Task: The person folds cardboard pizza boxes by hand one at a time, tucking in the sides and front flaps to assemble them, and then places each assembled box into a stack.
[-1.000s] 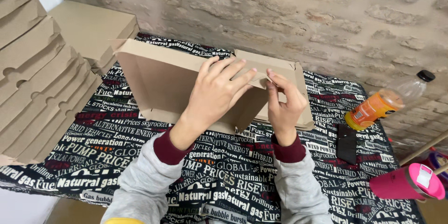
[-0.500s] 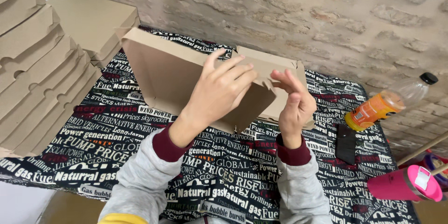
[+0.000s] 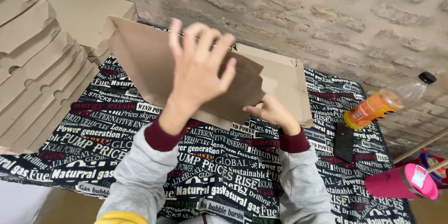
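Already the pizza box (image 3: 196, 72) is half folded; left hand (image 3: 198, 68) spread open on its lid, right hand (image 3: 273, 112) gripping the corner flap, sides not tucked yet

I saw a plain brown cardboard box (image 3: 154, 65), a black counter cloth (image 3: 224, 172) patterned with white and red lettering, and a pink tumbler (image 3: 401, 182).

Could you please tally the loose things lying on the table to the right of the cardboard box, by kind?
Plastic bottle, on its side with orange drink: 1
Pink tumbler, on its side: 1
Flat black thing, kind unclear: 1
Total: 3
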